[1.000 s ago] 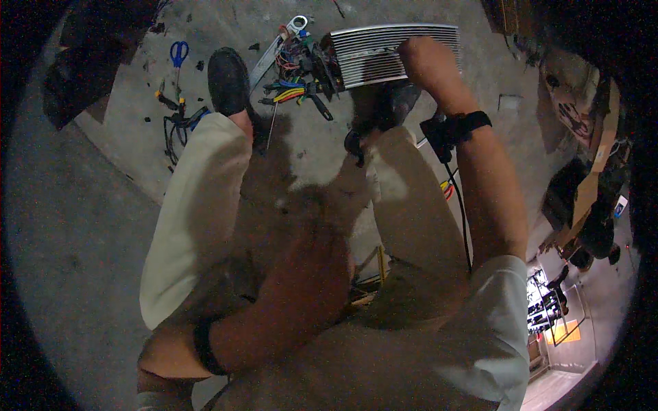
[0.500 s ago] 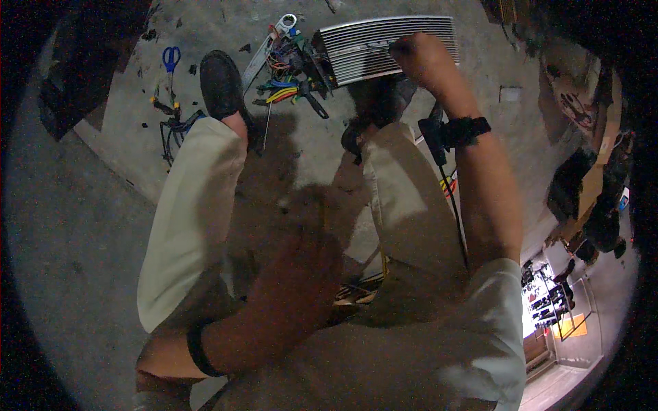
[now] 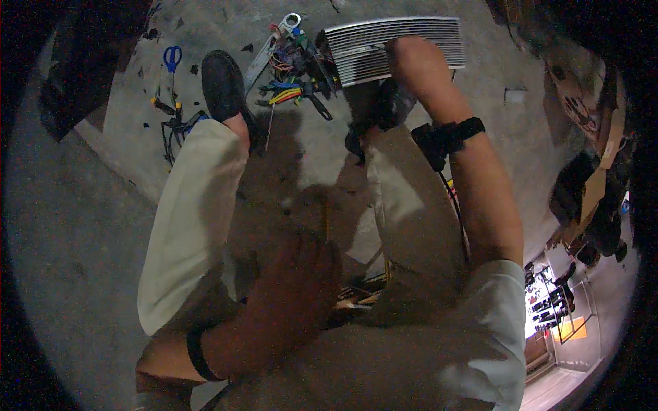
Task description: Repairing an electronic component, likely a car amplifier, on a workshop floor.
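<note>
Curled right hand [image 3: 417, 63] over panel [image 3: 356, 58], couldn't tell its hold; had left hand [image 3: 312, 264] between legs [image 3: 195, 212], couldn't tell spread or hold.

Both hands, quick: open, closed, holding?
Left hand: in shadow, cannot be told.
Right hand: curled closed over the finned metal panel; anything held is unclear.

The right hand [image 3: 418, 65] hides part of the ribbed metal panel [image 3: 363, 60].

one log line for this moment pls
right hand: over ribbed silver panel, contact unclear | left hand: low centre, dim, grip unclear | floor: blue-handled scissors, wire bundle
</note>
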`<state>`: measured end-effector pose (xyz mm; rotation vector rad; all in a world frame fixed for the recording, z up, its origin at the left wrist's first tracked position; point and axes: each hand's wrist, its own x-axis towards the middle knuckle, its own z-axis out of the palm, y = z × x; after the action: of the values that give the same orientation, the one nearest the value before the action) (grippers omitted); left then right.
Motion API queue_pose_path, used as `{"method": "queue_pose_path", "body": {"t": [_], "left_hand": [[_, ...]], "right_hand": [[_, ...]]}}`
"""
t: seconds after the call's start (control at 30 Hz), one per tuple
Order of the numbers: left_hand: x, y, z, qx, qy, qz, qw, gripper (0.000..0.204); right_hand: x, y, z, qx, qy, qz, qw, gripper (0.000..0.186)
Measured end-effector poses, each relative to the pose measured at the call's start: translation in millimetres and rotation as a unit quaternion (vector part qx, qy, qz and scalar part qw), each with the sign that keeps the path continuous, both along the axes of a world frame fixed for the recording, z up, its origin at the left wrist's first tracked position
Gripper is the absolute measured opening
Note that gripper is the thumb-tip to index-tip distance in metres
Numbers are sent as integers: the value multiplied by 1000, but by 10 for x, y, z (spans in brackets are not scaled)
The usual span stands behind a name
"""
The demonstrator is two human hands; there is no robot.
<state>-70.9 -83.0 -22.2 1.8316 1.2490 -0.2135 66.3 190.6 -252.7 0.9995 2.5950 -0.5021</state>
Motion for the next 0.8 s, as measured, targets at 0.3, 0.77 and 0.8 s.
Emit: {"method": "queue_pose_path", "body": {"t": [0.3, 0.77, 0.8], "left_hand": [[-173, 320, 164, -119, -24, -39, 992, 39], [-183, 181, 72, -23, -20, -1, 1000, 53], [-183, 219, 23, -13, -32, 4, 999, 53]], "right_hand": [[-289, 91, 1, 11, -19, 76, 997, 17], [-513, 370, 297, -90, 76, 62, 991, 17], [-441, 404, 109, -49, 4, 98, 994, 18]]}}
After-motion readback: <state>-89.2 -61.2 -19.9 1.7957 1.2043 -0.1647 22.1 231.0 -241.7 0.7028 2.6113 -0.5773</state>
